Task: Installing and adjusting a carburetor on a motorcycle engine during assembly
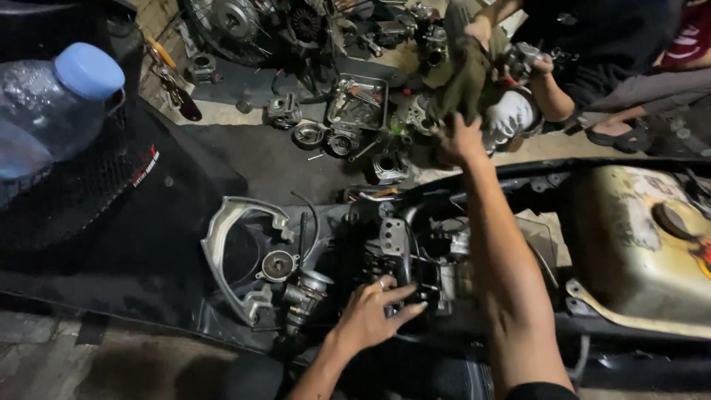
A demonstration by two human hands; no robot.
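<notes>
The person leans over an open motorbike frame (444, 244) with its seat off. Their left hand (374, 315) rests low down on the dark engine parts (415, 285) in the middle of the frame. The fingers are spread apart and lie flat on the metal and hoses. They are touching, not closed around anything.

Their right hand (461, 139) is stretched far out, past the frame. It is pinching the bottom of a dirty green rag (463, 78) that hangs down. The fingers are closed on the cloth. Another person's hand (480, 31) holds the same rag at the top. That other person sits on the floor across from us and holds a small metal engine part (522, 58) in the other hand.

To the right on the frame sits a worn, yellowish fuel tank (637, 244) with a round hole in its top. To the left of the left hand is a silver curved grab bar (222, 244) and a small round metal piece (278, 265).

On the floor beyond lie many loose engine pieces and a metal tray (358, 102) full of tools. A clear water bottle (52, 104) with a blue cap stands close by at the far left.
</notes>
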